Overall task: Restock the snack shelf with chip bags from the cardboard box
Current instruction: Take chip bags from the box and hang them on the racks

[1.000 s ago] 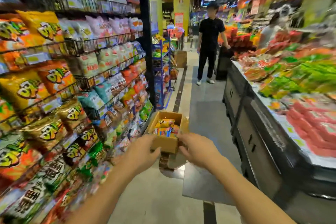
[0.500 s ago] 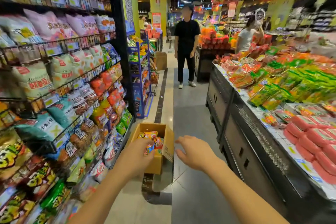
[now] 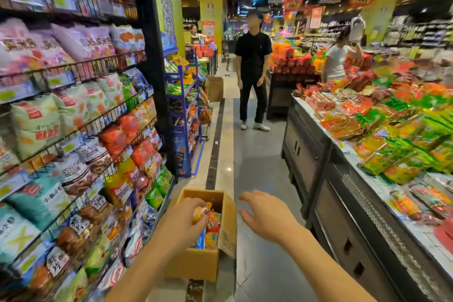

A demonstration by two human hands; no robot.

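A yellow chip bag (image 3: 201, 212) sits at the top of the cardboard box (image 3: 196, 262), and the left hand (image 3: 186, 218) has hold of it. The fingers are curled round the top of the bag. More bright bags (image 3: 212, 228) lie under it in the box.

A second ago both hands were on the near edge of the box. Now the left hand has gone inside and taken a bag. The right hand (image 3: 266, 216) has let go and moved off to the side. It hangs in the air just beside the box flap, with its fingers spread wide and nothing in them.

So I think the picking-up part has begun, and the bag is not yet out of the box. The box stands on the floor, right next to the bottom of the snack shelf (image 3: 105, 67). The shelf looks very full, so finding a gap may be the tricky bit.

Farther down the aisle a person in black (image 3: 253, 61) stands and looks up. On the other side is a long table (image 3: 306, 144) piled with packets.
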